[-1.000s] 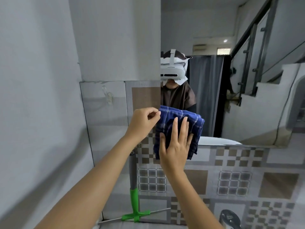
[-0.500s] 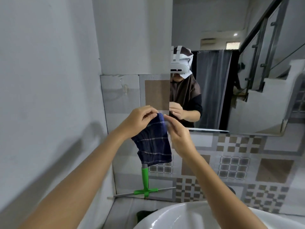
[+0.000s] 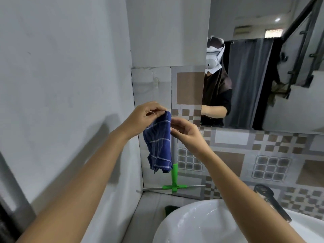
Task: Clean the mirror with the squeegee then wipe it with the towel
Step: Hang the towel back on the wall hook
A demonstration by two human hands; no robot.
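Tiled corner: left hand [image 3: 143,118] pinches hanging towel [image 3: 158,144]; sink [image 3: 196,223] below.

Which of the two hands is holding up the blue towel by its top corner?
The left hand: its fingers pinch the towel at the top, so it hangs down. The right hand only touches its edge.

No text, label, brand, number or sign can be read anywhere in the view.
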